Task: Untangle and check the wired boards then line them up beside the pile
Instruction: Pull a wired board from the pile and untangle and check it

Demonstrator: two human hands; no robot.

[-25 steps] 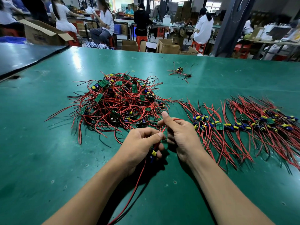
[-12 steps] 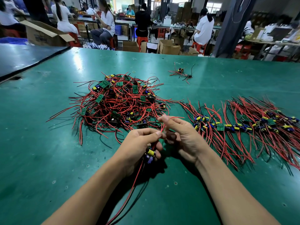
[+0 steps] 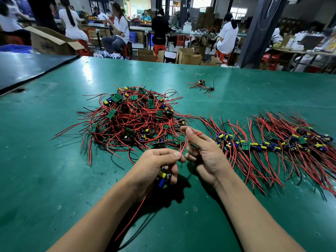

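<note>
Tangle first: on your left, toward the far side of the green table [image 3: 45,179], sits the pile [image 3: 134,120] of wired boards, red and black leads knotted over one another. Just near of it, your left hand [image 3: 154,164] curls round one board [image 3: 163,177], its yellow and blue cans showing under the fingers. The thumb and forefinger pinch a red wire [image 3: 183,147] that rises from it, and other leads trail from that hand toward you. Your right hand [image 3: 203,153], close beside the left, pinches the same wire nearer its free end (a lone wired board [image 3: 201,83] lies well beyond, apart from everything). Right of that runs the row [image 3: 272,143] of boards laid side by side, leads fanned near and far.

The board looks light. Its leads look soft and springy, so they will likely snag rather than slide. Hold the board by its edges, not the cans. Draw each wire through your fingers starting close to the solder joint, which is probably the weak spot.
</note>
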